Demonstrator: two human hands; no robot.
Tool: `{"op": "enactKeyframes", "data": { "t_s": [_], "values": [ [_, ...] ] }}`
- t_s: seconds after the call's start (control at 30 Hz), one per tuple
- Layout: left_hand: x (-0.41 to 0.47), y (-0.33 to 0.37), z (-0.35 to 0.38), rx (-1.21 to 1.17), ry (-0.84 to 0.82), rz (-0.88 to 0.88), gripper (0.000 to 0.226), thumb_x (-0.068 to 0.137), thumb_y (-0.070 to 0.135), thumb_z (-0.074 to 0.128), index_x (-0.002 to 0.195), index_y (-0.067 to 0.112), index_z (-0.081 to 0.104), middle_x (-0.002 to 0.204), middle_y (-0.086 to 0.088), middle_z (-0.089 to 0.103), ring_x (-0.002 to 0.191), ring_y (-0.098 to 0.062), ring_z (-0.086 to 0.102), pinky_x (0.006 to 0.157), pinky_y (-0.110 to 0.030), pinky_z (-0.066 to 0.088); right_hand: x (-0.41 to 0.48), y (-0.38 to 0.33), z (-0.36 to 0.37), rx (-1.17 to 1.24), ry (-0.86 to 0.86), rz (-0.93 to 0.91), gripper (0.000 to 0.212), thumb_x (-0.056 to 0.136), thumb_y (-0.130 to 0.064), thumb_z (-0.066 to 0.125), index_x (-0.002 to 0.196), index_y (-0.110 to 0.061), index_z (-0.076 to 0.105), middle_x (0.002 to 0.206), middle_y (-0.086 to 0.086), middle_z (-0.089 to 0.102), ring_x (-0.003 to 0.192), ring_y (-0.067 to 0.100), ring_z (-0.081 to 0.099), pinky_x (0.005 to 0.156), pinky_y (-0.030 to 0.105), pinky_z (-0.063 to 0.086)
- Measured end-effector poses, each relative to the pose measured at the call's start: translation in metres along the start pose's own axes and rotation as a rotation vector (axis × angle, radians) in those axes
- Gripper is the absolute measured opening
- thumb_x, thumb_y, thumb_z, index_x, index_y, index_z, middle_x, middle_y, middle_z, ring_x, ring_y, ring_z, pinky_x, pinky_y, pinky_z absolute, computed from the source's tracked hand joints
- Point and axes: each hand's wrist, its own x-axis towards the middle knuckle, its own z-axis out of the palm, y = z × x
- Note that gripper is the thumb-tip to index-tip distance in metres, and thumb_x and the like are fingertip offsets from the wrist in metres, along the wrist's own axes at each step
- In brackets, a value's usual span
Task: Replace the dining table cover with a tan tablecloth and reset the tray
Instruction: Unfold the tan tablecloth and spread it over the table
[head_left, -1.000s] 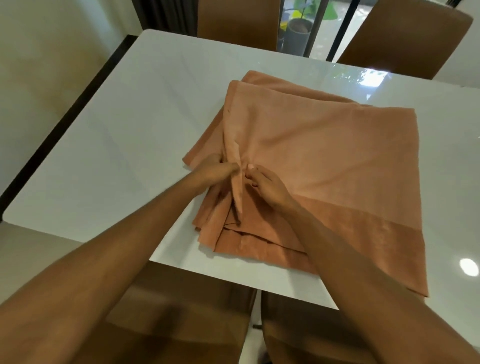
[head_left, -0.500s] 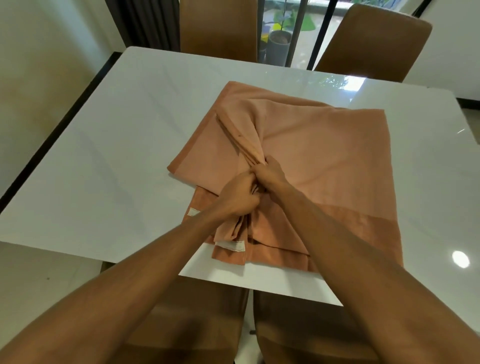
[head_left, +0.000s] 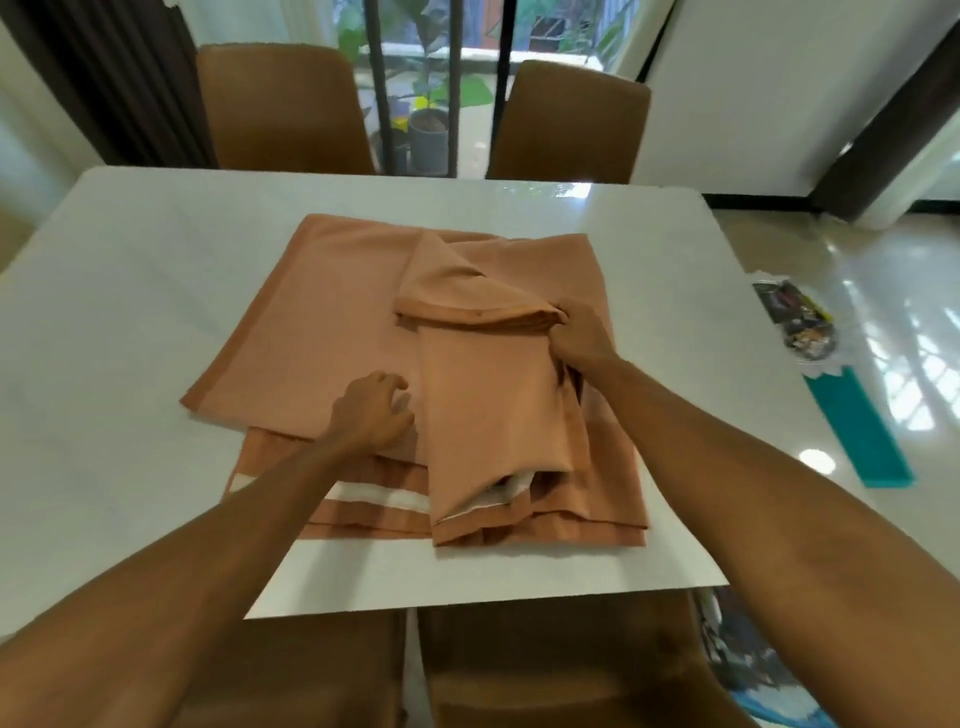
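Since half a second ago the hands have parted: the left hand (head_left: 375, 413) now rests loosely curled on the tan tablecloth (head_left: 322, 332) mid-table (head_left: 130, 291), while the right hand (head_left: 579, 332) grips a lifted fold; its fingertips are hidden in the cloth.

Two brown chairs (head_left: 280, 104) before a barred window (head_left: 441, 52), glossy floor (head_left: 857, 291)

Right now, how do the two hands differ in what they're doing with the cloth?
The right hand is closed, pinching a bunched fold of the cloth; the left hand is loosely curled, fingers resting on the cloth without gripping. The right hand is farther across the table, the left nearer the person. Both touch the same cloth.
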Motion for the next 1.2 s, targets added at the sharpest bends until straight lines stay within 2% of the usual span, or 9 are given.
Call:
{"op": "enactKeyframes", "data": {
  "t_s": [0.23,0.43,0.53,0.63,0.77,0.83,0.9,1.13,1.2],
  "values": [
    [0.028,0.102,0.032,0.122,0.021,0.172,0.039,0.095,0.040,0.053,0.126,0.018,0.063,0.116,-0.004,0.061,0.100,-0.021,0.059,0.089,-0.037,0.050,-0.004,0.102,-0.145,-0.225,0.348,0.243,0.041,0.092,-0.014,0.047,0.126,-0.026,0.065,0.128,0.011,0.065,0.119,0.037,0.059,0.098,0.042,0.047],
    [0.042,0.174,0.059,0.189,-0.002,0.299,0.042,0.099,0.041,0.045,0.130,0.016,0.060,0.128,-0.006,0.060,0.115,-0.024,0.057,0.103,-0.039,0.042,-0.016,0.154,-0.216,-0.309,0.624,0.490,0.048,0.096,-0.015,0.046,0.142,-0.026,0.053,0.143,0.009,0.053,0.136,0.032,0.043,0.112,0.054,0.029],
    [0.049,0.196,0.072,0.215,-0.026,0.300,0.043,0.100,0.040,0.040,0.130,0.016,0.060,0.133,-0.004,0.059,0.123,-0.023,0.052,0.106,-0.043,0.038,-0.028,0.170,-0.192,-0.462,0.517,0.322,0.051,0.095,-0.026,0.051,0.145,-0.024,0.047,0.148,0.007,0.047,0.135,0.032,0.043,0.109,0.053,0.034],
    [0.052,0.202,0.080,0.225,-0.052,0.265,0.042,0.097,0.041,0.043,0.130,0.020,0.057,0.138,-0.001,0.055,0.128,-0.023,0.048,0.106,-0.049,0.036,-0.036,0.174,-0.135,-0.428,0.212,0.159,0.058,0.094,-0.049,0.052,0.148,-0.029,0.042,0.151,0.005,0.043,0.134,0.031,0.043,0.108,0.051,0.036],
    [0.052,0.203,0.093,0.258,-0.222,0.209,0.062,0.088,0.059,0.051,0.143,0.033,0.036,0.157,0.004,0.029,0.144,-0.025,0.026,0.101,-0.062,0.032,-0.045,0.190,-0.063,-0.452,-0.065,0.142,0.070,0.086,-0.078,0.032,0.149,-0.046,0.028,0.164,-0.002,0.022,0.148,0.034,0.021,0.114,0.060,0.019],
    [0.049,0.197,0.100,0.273,-0.212,0.203,0.068,0.089,0.066,0.044,0.147,0.037,0.024,0.161,0.007,0.015,0.147,-0.026,0.017,0.101,-0.066,0.031,-0.045,0.209,-0.058,-0.445,-0.058,0.192,0.076,0.085,-0.083,0.024,0.153,-0.049,0.018,0.169,-0.003,0.007,0.154,0.037,0.002,0.117,0.064,0.000],
    [0.046,0.194,0.104,0.323,-0.151,0.245,0.065,0.090,0.068,0.037,0.145,0.037,0.021,0.158,0.006,0.015,0.143,-0.028,0.018,0.099,-0.067,0.034,-0.041,0.229,-0.070,-0.443,0.010,0.249,0.078,0.086,-0.085,0.021,0.155,-0.049,0.014,0.170,-0.001,0.002,0.154,0.037,-0.005,0.118,0.062,-0.007],
    [0.041,0.192,0.108,0.380,-0.036,0.303,0.054,0.091,0.059,0.037,0.136,0.030,0.028,0.143,0.001,0.029,0.126,-0.028,0.031,0.088,-0.059,0.039,-0.020,0.277,-0.119,-0.436,0.069,0.397,0.083,0.085,-0.086,0.020,0.157,-0.046,0.009,0.170,0.000,-0.006,0.154,0.036,-0.010,0.120,0.059,-0.007],
    [0.041,0.187,0.106,0.397,-0.035,0.315,0.054,0.089,0.058,0.036,0.134,0.029,0.029,0.141,0.000,0.030,0.123,-0.029,0.032,0.086,-0.057,0.039,-0.013,0.273,-0.124,-0.416,0.045,0.458,0.081,0.085,-0.082,0.026,0.156,-0.044,0.014,0.170,0.003,-0.001,0.154,0.038,-0.002,0.118,0.062,0.001]
  ]
}}
